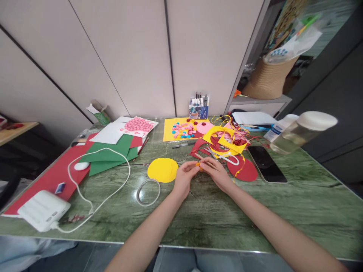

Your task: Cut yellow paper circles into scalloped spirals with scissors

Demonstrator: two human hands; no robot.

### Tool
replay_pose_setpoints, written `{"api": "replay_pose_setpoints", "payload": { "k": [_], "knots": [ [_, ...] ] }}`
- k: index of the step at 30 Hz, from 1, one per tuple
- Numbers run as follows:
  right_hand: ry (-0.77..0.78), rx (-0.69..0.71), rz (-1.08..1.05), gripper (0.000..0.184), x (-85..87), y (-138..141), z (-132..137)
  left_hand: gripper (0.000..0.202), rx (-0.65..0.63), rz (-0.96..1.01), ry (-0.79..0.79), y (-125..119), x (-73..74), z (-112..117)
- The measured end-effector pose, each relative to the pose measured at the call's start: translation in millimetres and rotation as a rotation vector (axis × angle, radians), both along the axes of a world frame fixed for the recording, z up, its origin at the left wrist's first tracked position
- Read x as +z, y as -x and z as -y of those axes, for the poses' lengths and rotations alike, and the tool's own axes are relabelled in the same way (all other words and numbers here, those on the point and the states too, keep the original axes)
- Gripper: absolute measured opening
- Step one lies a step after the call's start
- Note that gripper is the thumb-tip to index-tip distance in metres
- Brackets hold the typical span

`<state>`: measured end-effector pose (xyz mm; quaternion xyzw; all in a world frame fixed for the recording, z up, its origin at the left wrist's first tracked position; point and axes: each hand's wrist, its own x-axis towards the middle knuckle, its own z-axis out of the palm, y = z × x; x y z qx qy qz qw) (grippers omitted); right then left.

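Pinches a small orange piece (pixel 199 166) between the fingertips of the left hand (pixel 184 175) and the right hand (pixel 216 172), at twelve o'clock from the lap (pixel 177 260), over a green marbled table (pixel 215 223). Cannot tell its full shape behind the fingers. Measured from the pinch, has overlapping yellow paper circles (pixel 162 170) at nine o'clock, just beside the left hand, and a roll of tape (pixel 138 196) at eight. Shows white-handled scissors (pixel 226 154) at two, close to the right hand, and a red paper circle (pixel 247 170) at three, with a black-screened phone (pixel 266 164) farther out. Displays a yellow sheet (pixel 168 124) strewn with small pink and blue pieces (pixel 183 133) at eleven.
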<state>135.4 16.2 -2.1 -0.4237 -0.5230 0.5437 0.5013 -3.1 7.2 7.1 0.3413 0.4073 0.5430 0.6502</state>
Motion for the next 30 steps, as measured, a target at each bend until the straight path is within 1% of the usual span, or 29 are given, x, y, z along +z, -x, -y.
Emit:
{"api": "replay_pose_setpoints", "payload": {
  "k": [6, 9, 14, 18, 22, 26, 30],
  "knots": [
    [-0.031, 0.014, 0.084, 0.021, 5.0, 0.1, 2.3, 0.024, 0.007, -0.089, -0.092, 1.0, 0.9, 1.4],
    [-0.061, -0.002, 0.121, 0.019, 5.4, 1.9, 4.4, 0.026, 0.056, -0.131, -0.114, -0.6, 0.9, 4.2],
    [-0.130, -0.076, 0.178, 0.017, 7.1, 7.2, 7.8, 0.025, 0.145, -0.168, -0.134, -6.5, -0.9, 9.0],
    [-0.160, -0.105, 0.198, 0.017, 10.7, 10.8, 9.2, 0.024, 0.174, -0.175, -0.136, -9.1, -1.3, 10.0],
    [-0.152, -0.105, 0.195, 0.017, 9.0, 9.8, 7.7, 0.025, 0.142, -0.161, -0.129, -7.9, -0.8, 7.3],
    [-0.131, -0.084, 0.190, 0.019, 4.2, 5.5, 5.2, 0.024, 0.067, -0.135, -0.096, -6.4, -3.1, 2.5],
    [-0.138, -0.060, 0.215, 0.018, 3.3, 0.4, 3.0, 0.020, 0.011, -0.119, -0.093, -5.3, -4.6, -0.2]
  ]
}}
